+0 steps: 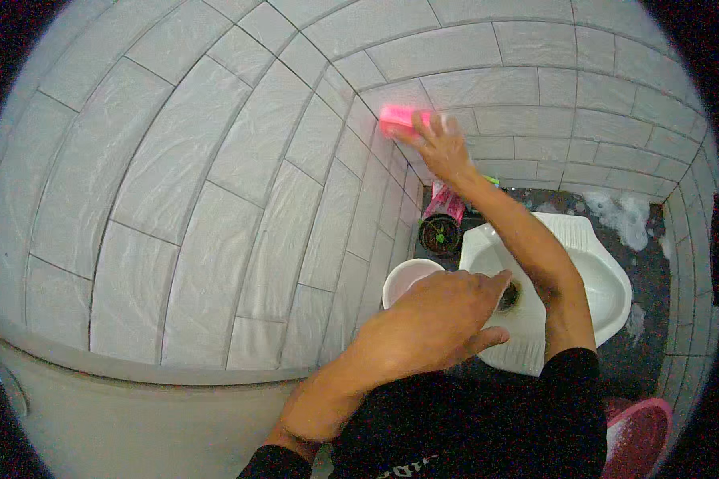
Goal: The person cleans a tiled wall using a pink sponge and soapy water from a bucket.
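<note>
My right hand (pixel 443 148) reaches far forward and grips a bright pink scrub brush (pixel 403 120), its outline softened by motion. The brush is against the grey tiled wall (pixel 471 84), close to the corner with the left wall. Whether its working side is bristled is too blurred to tell. Nearer to me, my left hand (pixel 447 319) hangs in the air with its fingers stretched out and its thumb apart, holding nothing. It covers part of the white squat toilet (pixel 535 343) and the edge of a pale round tub (pixel 407 279).
A black pot (pixel 439 234) with a small green plant stands in the corner beside a pink wrapper-like item (pixel 449 199). Foam (pixel 623 215) lies on the dark floor. A pink basin (pixel 655 431) is at lower right; a large pale container (pixel 152 415) lines the lower left.
</note>
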### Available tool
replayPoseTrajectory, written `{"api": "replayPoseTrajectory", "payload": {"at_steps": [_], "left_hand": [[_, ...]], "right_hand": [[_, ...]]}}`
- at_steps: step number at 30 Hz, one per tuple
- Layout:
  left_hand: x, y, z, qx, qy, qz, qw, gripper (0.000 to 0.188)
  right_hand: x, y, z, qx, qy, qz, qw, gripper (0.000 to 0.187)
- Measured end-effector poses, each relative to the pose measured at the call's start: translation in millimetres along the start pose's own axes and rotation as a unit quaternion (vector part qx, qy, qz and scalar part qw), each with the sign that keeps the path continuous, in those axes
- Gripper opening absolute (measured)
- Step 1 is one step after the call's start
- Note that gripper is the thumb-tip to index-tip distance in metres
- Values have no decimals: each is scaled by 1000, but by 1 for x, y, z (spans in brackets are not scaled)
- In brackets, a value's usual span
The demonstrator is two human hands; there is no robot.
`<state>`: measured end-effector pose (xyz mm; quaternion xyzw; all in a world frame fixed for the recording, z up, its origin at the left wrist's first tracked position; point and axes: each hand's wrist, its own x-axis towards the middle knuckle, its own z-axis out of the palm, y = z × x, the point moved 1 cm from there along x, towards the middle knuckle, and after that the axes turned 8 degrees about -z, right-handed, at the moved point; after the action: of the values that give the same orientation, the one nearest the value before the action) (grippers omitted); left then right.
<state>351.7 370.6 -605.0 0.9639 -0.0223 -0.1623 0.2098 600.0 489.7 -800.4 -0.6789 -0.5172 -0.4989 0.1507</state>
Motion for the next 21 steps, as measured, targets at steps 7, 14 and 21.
{"api": "replayPoseTrajectory", "payload": {"at_steps": [7,14,21], "left_hand": [[1,-23,-11,7,2,-66,998,58],[29,-119,-52,-103,312,-191,925,42],[18,-213,-20,-122,177,-242,946,48]], "right_hand": [[56,55,-29,-47,53,139,988,70],[-63,97,36,-61,51,61,995,76],[-72,72,41,23,-143,164,976,76]]}}
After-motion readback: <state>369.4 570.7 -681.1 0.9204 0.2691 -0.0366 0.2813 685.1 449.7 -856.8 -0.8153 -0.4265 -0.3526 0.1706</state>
